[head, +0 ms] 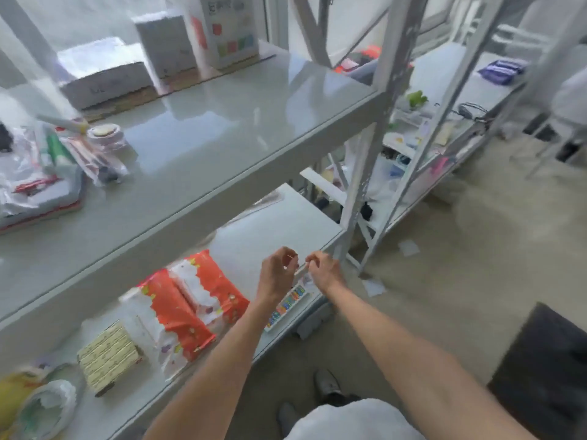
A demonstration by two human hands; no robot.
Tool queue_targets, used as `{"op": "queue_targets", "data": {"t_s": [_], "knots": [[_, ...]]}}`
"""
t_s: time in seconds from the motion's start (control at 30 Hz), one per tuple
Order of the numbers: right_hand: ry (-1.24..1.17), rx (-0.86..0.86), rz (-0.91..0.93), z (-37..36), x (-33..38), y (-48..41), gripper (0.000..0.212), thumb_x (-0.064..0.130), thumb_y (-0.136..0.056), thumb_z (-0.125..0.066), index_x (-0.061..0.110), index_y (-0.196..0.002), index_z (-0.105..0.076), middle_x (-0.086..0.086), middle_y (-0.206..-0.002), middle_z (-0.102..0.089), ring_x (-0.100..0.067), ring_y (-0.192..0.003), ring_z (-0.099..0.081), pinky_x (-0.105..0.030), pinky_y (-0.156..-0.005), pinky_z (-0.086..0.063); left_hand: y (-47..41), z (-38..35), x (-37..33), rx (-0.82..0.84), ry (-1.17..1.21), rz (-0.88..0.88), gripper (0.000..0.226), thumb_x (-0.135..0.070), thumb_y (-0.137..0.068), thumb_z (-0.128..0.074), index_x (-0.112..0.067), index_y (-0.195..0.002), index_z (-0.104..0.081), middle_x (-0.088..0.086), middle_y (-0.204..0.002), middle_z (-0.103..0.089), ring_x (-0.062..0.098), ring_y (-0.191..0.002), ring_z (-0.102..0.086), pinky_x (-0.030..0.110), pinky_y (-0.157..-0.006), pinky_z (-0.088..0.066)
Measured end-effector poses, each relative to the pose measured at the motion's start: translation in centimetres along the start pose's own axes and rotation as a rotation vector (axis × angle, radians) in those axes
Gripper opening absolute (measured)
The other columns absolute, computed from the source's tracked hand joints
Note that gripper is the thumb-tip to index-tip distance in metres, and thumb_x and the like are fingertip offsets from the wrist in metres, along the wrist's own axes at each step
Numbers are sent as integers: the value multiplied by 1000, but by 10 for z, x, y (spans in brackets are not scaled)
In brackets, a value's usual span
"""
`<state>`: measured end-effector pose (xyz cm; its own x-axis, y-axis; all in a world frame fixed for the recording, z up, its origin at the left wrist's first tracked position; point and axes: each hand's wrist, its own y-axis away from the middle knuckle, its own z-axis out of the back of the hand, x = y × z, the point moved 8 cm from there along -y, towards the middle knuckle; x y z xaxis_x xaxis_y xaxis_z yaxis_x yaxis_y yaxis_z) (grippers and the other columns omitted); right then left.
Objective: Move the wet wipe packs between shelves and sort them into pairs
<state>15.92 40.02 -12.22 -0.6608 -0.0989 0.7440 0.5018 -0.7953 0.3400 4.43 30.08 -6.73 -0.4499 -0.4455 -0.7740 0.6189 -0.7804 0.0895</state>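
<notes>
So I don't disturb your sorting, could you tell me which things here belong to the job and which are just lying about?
Job, likely: two red-and-white packs; white pack with coloured print.
Lying about: white boxes; tape roll; cream patterned box.

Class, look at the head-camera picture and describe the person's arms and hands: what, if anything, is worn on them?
The left forearm and right forearm are bare; no sleeve reaches them. The left hand and right hand wear no gloves, and neither wrist shows a watch or band. Rings are too blurred to tell.
</notes>
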Motion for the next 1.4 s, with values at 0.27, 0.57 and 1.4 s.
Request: {"op": "queue_targets", "data": {"t_s": [0.27,0.57,1.4], "knots": [[-54,-398,-408,189,-178,41,23,20,-89,-51,19,-89,-74,-12,-102,-81,-34,-100,-74,-39,-87,-60,-37,-181,-133,517,-163,-211,24,-18,-101,-57,-3,-97,-76,11,-89,-72,28,-82,-67,27,-62,-45],[12,-454,-723,343,-322,115,28,13,-92,-48,9,-91,-76,-17,-105,-77,-36,-96,-74,-38,-81,-60,-17,-332,-296,773,-262,-488,29,-10,-101,-55,0,-119,-76,22,-115,-75,35,-100,-70,35,-80,-51],[41,-411,-741,641,-452,-130,32,10,-96,-49,11,-109,-78,-19,-122,-73,-38,-120,-65,-39,-101,-53,-246,-653,-487,966,-254,-279,23,0,-95,-58,-3,-72,-63,7,-45,-64,15,-34,-62,29,-47,-61]]}}
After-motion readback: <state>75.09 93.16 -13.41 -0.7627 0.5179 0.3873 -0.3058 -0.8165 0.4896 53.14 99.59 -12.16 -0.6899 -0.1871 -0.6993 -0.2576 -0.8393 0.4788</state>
